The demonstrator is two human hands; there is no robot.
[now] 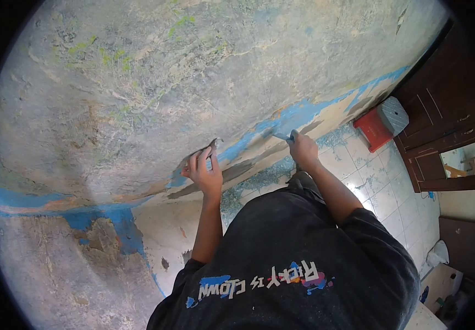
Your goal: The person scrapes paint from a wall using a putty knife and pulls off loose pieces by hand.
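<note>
My right hand (304,150) is closed around the handle of a scraper (282,136). Its blade meets the wall along the strip of blue paint (298,115). To the left, my left hand (205,171) reaches up to the wall (155,110) with fingers apart and fingertips at its surface. Beside those fingertips are a dark shadowed patch and a small pale spot (219,142). Grey plaster with green flecks shows above the blue strip, and cream paint (265,155) with dark bare patches lies below it.
Blue-grey paint flakes (268,177) litter the white tiled floor (358,184) along the wall's foot. A red stool (373,131) with a grey top stands at the right, against dark wooden furniture (432,93). A white bag (438,254) sits farther down on the right.
</note>
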